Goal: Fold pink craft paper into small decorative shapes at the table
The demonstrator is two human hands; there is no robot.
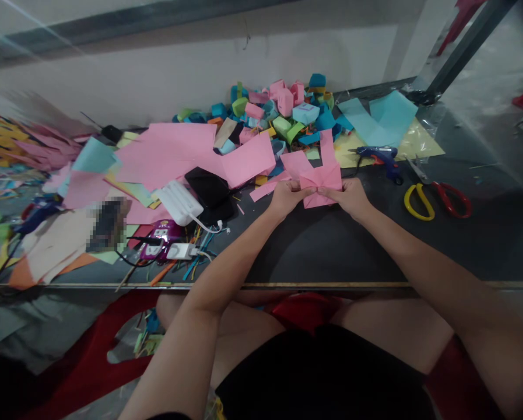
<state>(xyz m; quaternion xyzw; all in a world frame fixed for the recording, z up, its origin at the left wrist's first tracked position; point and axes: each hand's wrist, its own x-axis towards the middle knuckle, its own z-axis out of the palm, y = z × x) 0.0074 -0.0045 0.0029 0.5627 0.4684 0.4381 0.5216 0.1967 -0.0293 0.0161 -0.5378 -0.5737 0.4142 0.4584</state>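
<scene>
A piece of pink paper (320, 176), cut and creased, is held up over the dark table between my two hands. My left hand (290, 195) pinches its lower left side. My right hand (350, 195) grips the lower right side, and the two thumbs nearly meet at the middle of the sheet. Behind and left of it lie a pink strip (267, 188) and a larger pink sheet (250, 160). The fingertips behind the paper are hidden.
Small folded paper boxes (283, 111) pile up against the wall. At right lie a blue glue gun (381, 156) and scissors (434, 192) with yellow and red handles. A white power bank (180, 201), a purple power strip (162, 236) and paper sheets (169, 146) cover the left side.
</scene>
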